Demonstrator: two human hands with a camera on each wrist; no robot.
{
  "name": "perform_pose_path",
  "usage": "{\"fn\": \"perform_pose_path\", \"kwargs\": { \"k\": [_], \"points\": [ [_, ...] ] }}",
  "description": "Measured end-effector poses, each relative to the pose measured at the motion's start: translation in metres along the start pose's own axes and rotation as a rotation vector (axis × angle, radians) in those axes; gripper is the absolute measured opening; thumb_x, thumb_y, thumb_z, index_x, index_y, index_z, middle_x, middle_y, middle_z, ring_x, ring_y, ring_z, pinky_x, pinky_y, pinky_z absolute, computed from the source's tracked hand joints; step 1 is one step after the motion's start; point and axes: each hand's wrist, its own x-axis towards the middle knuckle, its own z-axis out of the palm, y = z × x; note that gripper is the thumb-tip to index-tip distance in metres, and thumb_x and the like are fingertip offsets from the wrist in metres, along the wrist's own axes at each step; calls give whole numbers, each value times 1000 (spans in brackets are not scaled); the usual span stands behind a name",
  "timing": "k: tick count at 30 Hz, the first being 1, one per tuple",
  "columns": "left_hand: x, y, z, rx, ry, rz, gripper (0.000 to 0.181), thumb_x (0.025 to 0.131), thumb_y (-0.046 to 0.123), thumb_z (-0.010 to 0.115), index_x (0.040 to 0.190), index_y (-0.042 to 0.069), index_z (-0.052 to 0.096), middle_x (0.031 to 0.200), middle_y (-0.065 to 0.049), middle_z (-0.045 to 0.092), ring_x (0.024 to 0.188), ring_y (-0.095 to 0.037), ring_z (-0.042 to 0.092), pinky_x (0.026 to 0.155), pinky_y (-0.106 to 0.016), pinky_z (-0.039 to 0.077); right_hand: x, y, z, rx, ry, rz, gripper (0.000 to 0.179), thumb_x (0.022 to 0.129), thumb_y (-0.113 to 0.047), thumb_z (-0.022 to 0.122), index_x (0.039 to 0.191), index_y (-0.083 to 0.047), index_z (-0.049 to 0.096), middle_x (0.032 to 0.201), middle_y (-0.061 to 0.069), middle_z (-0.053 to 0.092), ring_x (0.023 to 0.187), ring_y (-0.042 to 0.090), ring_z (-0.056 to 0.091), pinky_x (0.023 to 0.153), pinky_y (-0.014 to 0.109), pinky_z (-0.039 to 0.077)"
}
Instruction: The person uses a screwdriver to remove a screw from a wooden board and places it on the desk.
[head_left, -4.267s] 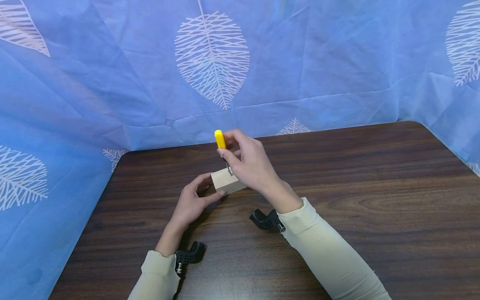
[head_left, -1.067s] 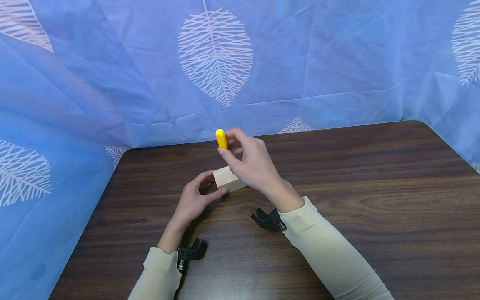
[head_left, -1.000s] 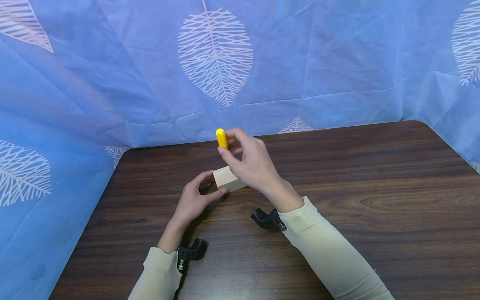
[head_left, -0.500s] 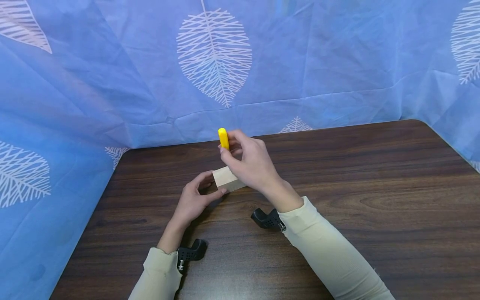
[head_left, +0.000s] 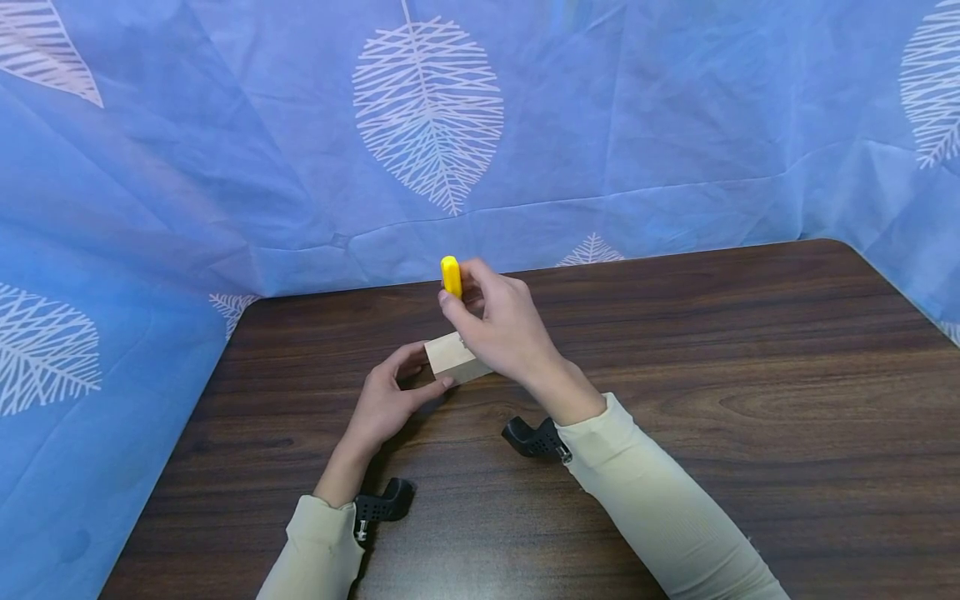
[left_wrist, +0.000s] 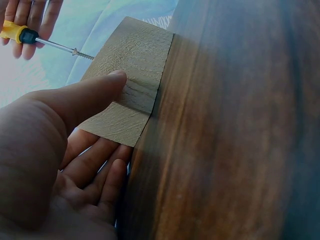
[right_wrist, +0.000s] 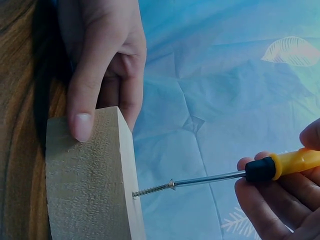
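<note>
A pale wooden block [head_left: 452,357] lies on the dark wooden table [head_left: 675,350]. My left hand [head_left: 384,408] grips its left end, thumb on the near side and fingers behind. A screw [right_wrist: 152,190] stands in the block's top face, its tip sunk in and most of its thread showing. My right hand [head_left: 502,321] holds a screwdriver [head_left: 451,277] by its yellow handle, above the block. In the right wrist view the steel shaft [right_wrist: 210,178] meets the screw's head, in line with it. The black collar [left_wrist: 28,36] of the screwdriver shows in the left wrist view.
A blue cloth [head_left: 300,125] with white leaf prints hangs behind the table and along its left side. Black wrist mounts [head_left: 384,500] stick out from both cream sleeves [head_left: 660,492], low over the tabletop.
The screwdriver's handle has tilted slightly, its top shifting a little to the right and more upright. The right fingers have shifted slightly on it. The block and left hand stay in place.
</note>
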Motion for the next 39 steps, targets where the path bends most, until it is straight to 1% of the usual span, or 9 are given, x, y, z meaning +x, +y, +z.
{"fn": "perform_pose_path", "kwargs": {
  "k": [4,8,12,14,16,19,22,32,39],
  "points": [
    [0,0,0,0,1,4,60,92,29,88,146,26,64,149,-6,66,143,-33,59,120,-62,44,0,0,0,-25,-5,2,25,108,-29,66,124,-10,68,109,4,77,94,17,75,87,37,63],
    [0,0,0,2,-1,6,60,92,28,88,147,26,64,149,-6,66,143,-33,59,121,-62,44,0,0,0,-54,8,-20,24,107,-32,69,120,-12,71,109,2,78,94,16,71,85,36,60],
    [0,0,-1,2,-5,2,60,92,29,88,147,26,64,150,-6,65,144,-34,58,121,-63,43,1,0,0,-86,40,-68,22,105,-31,72,118,-13,76,111,0,77,80,18,61,75,34,52],
    [-1,0,-1,3,-7,1,60,92,29,88,147,26,63,151,-6,64,144,-34,58,121,-63,43,0,1,0,-97,51,-86,22,104,-30,73,119,-13,77,112,0,76,77,18,56,71,33,49],
    [0,0,-1,6,-7,4,61,93,29,88,148,26,63,152,-6,64,145,-34,58,121,-63,43,0,1,0,-100,52,-97,23,104,-29,73,120,-13,78,112,0,76,77,18,55,70,32,49],
    [0,0,-1,10,-7,8,61,93,29,88,148,26,63,152,-6,64,145,-34,58,121,-63,44,0,1,0,-101,46,-104,24,104,-28,74,122,-12,78,112,0,75,81,16,56,71,31,49],
    [0,0,-1,7,-6,8,60,93,29,88,148,26,63,151,-6,64,145,-34,58,121,-63,43,-1,0,0,-100,36,-105,27,104,-27,74,125,-11,78,111,0,73,81,17,56,71,31,48],
    [-1,-4,-3,-13,-11,20,61,93,28,88,148,25,63,149,-7,66,142,-33,60,119,-61,46,-1,-2,3,-92,-19,-79,27,104,-25,74,128,-12,78,112,0,73,88,17,58,75,34,51],
    [0,-2,-3,-12,-27,18,61,94,29,87,150,25,62,151,-8,65,144,-34,59,119,-62,46,-2,-3,2,-108,23,-101,25,104,-25,74,124,-10,79,112,0,71,87,16,60,75,31,52]
  ]
}}
